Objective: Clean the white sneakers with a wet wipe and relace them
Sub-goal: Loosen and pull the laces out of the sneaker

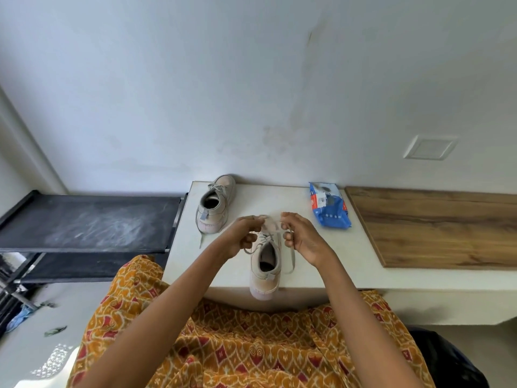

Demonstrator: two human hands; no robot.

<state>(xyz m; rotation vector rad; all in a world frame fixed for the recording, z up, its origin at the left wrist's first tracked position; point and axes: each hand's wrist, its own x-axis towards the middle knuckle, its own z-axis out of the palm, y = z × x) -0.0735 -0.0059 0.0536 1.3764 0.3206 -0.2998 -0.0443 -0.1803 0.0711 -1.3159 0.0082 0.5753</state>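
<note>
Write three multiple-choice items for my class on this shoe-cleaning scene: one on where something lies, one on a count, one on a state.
1. Where does the blue wipes pack lie?
A. right of both sneakers
B. inside a sneaker
C. on the black rack

2. How many sneakers stand on the white counter?
A. one
B. two
C. three

3. What are the hands doing?
A. resting flat
B. wiping a sole
C. pinching laces

Answers:
1 A, it lies beside the wooden board.
2 B, the far sneaker and the near sneaker.
3 C, the left hand and right hand each have a grip on the laces above the near sneaker.

Matt wood-grain board (pixel 436 228), glossy wipe packet (pixel 330 205)
</note>
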